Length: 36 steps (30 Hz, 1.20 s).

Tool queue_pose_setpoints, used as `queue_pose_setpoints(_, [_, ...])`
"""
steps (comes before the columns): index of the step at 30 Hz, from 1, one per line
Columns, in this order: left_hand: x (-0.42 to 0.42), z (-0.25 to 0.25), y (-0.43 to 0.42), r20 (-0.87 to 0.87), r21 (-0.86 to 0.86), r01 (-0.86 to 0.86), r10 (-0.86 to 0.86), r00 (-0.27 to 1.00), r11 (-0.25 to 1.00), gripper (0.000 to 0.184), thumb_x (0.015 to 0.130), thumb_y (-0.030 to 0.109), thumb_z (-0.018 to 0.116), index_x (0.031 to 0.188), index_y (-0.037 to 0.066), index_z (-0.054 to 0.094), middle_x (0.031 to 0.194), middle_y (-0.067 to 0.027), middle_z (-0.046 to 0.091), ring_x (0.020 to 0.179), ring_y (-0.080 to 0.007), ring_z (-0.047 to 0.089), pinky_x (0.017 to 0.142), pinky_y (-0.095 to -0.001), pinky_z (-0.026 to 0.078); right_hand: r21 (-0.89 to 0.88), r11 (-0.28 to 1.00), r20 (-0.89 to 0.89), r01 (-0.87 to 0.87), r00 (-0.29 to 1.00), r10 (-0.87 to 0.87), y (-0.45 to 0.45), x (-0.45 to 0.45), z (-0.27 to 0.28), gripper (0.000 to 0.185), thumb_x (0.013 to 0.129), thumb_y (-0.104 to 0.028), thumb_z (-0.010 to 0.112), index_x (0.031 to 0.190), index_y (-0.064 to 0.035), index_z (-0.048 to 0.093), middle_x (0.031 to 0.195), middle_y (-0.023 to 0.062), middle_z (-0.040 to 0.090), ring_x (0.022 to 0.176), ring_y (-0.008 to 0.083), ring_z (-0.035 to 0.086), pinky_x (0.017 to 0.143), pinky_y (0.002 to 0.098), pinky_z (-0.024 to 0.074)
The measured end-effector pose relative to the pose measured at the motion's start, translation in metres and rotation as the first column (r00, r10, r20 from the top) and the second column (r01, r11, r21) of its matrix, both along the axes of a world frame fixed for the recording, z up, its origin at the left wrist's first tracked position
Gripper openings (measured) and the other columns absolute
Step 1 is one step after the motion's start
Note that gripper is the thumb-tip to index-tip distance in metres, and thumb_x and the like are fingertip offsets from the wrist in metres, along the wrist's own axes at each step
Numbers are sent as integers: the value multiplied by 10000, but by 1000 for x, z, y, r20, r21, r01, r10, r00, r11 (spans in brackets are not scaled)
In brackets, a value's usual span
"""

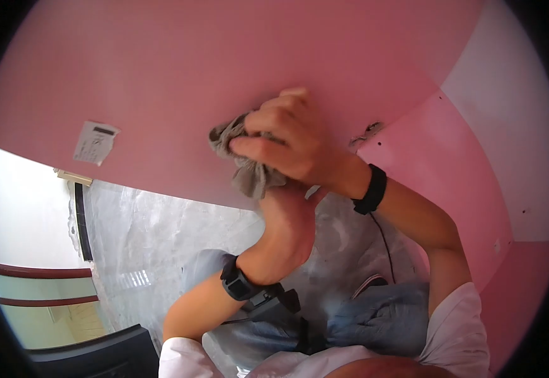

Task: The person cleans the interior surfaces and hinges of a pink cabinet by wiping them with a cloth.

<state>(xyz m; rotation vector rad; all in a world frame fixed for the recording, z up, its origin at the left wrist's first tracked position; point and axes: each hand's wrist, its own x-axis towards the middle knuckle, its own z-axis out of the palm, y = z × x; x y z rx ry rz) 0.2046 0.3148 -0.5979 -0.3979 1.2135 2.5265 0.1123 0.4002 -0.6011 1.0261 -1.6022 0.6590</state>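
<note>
A crumpled grey-brown cloth (253, 176) is bunched in my right hand (294, 138), whose fingers are curled round it. Both are up close to the pink panel (161, 75) that fills the upper part of the view; whether the cloth presses on it I cannot tell. My left hand (289, 217) is just below, bent upward at the wrist. The right hand and the hanging cloth cover its fingers, so what they hold is hidden. Each wrist wears a black band.
A torn white paper label (97, 143) is stuck on the panel at left. Near a seam is a damaged patch (369, 131). A black cable (384, 242) runs down beside a shoe (370, 285). Grey floor (142, 233) lies below, with a dark object (98, 356) at lower left.
</note>
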Motion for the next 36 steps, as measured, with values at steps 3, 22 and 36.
queue_pose_setpoints(3, [-10,-2,32,-61,-33,67,-69,996,997,547,1034,501,318,1467,174,379,1495,-32,407,1404,-224,364,1173,-497,266,-29,999,38,36,999,-35,35,-6,-4,228,768,-133,705,992,-172,685,964,-6,603,886,200,575,801,377,438])
queue_pose_setpoints(22, [-21,-6,74,-135,-402,116,-184,974,908,541,1058,527,346,1201,45,546,1049,-87,629,935,-200,625,803,-339,474,-331,936,219,118,975,-45,127,9,-55,347,721,-54,807,1024,-96,644,990,82,563,884,251,552,725,353,455])
queue_pose_setpoints(36, [-3,9,-30,-357,-647,127,-446,820,752,615,1089,450,292,1443,-40,406,1219,-107,518,885,-177,618,801,-315,470,-197,978,96,75,994,-57,48,2,-42,430,827,-143,783,1151,-54,514,1077,123,505,903,237,537,741,342,474])
